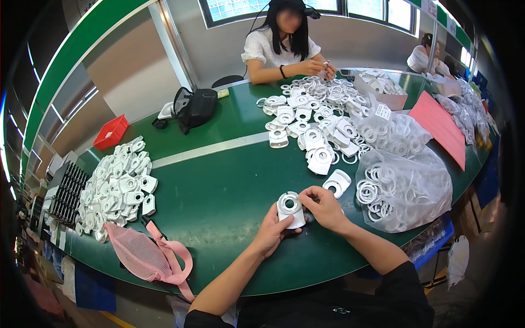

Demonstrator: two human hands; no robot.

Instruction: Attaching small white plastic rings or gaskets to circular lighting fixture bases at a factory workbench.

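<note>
In the head view, my left hand (269, 232) grips a white plastic housing (296, 218) with a round hole at its upper end, the thumb lying across its lower face. My right hand (324, 209) is closed, its bent fingers touching the housing's right side by the hole. Whatever those fingertips pinch is hidden. Just beyond my right hand lies a similar white housing (342, 180) on the green table (229, 218). A clear plastic bag (421, 191) full of white rings rests to the right of that hand.
Loose white housings and rings (317, 136) spread over the table's far middle. More housings (117, 186) are heaped at left, near a red bin (111, 132). A pink bag (139, 251) lies near the front edge. Across the table, a co-worker (284, 46) handles small parts.
</note>
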